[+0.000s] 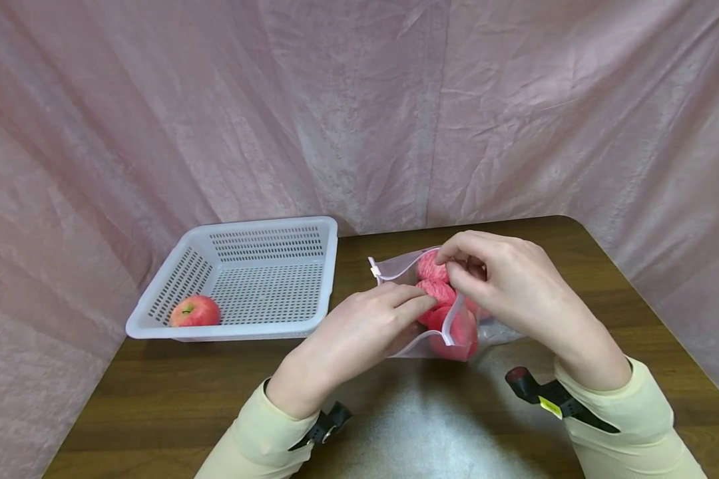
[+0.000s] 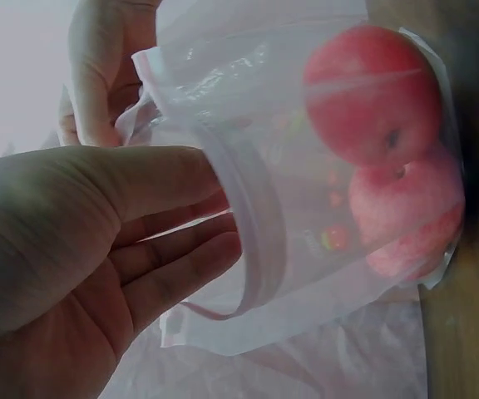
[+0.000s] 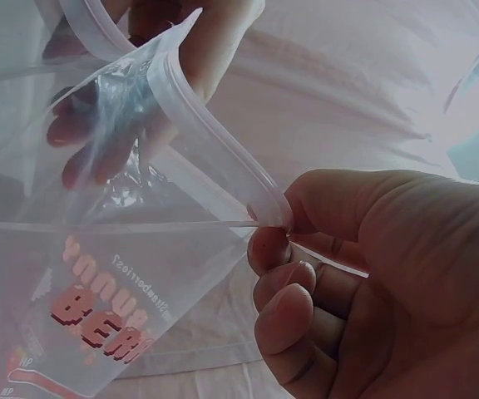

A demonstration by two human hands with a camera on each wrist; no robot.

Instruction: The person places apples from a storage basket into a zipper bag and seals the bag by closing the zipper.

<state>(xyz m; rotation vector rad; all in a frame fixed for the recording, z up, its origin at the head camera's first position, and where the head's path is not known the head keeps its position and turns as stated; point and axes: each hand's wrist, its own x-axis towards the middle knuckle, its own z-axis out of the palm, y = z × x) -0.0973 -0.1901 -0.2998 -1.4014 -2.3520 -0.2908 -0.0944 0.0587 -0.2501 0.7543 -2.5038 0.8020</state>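
The table (image 1: 174,392) carries a white basket (image 1: 329,266) at the left, holding one apple (image 1: 195,311) in its near left corner. Just right of the basket lies a clear zip bag (image 1: 395,269), its mouth turned toward the person, with red apples (image 2: 372,91) packed at its closed end; at least two show.

Step in hand: opening the bag mouth.

- Right hand (image 1: 509,283): thumb and forefinger pinch the zip strip (image 3: 223,158) at the upper lip.
- Left hand (image 1: 359,329): fingers (image 2: 181,249) reach into the mouth; the thumb lies on the outer face of the lip, so the hand grasps that lip between thumb and fingers.

Judged next move: spread the two lips further apart, keep one lip held, then reach in for the nearest apple. The film is slack and may fold over the opening.
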